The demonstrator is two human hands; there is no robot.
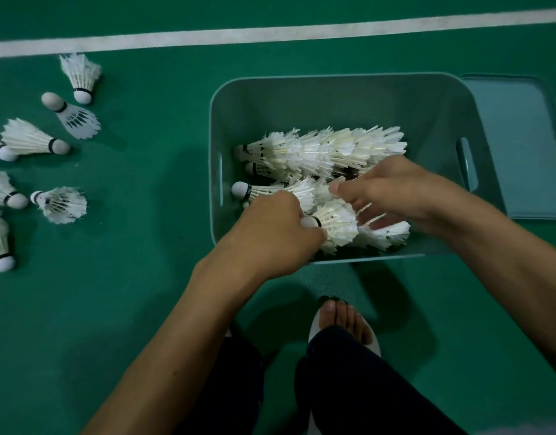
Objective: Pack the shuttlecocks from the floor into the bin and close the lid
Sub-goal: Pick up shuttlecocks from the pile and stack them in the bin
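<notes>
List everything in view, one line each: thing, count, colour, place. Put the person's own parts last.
Bin: one, pale teal, open, on the floor at centre.
Lid: one, pale teal, flat on the floor right of the bin.
Shuttlecocks in the bin: many, white, nested in rows; exact count unclear.
Loose shuttlecocks: about eight, white, on the floor at left, some cut off by the edge.
Court line: one, white, across the top.
Floor: green.
Left hand: holding a shuttlecock inside the bin.
Right hand: among the shuttlecocks.
Foot: one, in a white sandal.

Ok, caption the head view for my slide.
Both hands arrange shuttlecocks in the open bin; more wait on the floor.
</notes>
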